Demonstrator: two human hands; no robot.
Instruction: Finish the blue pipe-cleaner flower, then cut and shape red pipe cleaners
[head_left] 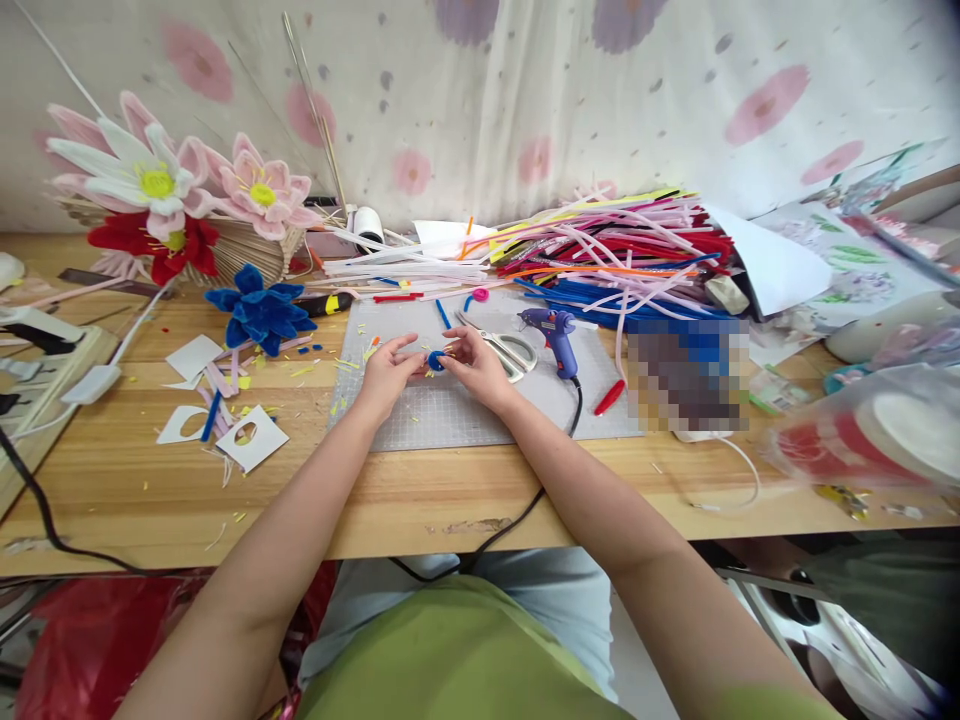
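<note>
Above the grey cutting mat [465,420], my left hand [391,372] and my right hand [476,368] meet at a small round blue piece [436,360]. Fingertips of both hands are closed on it from either side, and small yellow bits show at its edge. A blue strip [443,314] lies just beyond. Right of my right hand are scissors [514,352] with pale handles, partly hidden by that hand. Farther right sits a purple glue gun [556,338] with a black cord.
Fluffy flowers, including a blue one [260,310], stand at the left near cut white cards [255,438]. Bundled coloured stems [600,240] lie along the back. A red tool [610,397] is on the mat's right; a bagged cup [847,445] is at the far right.
</note>
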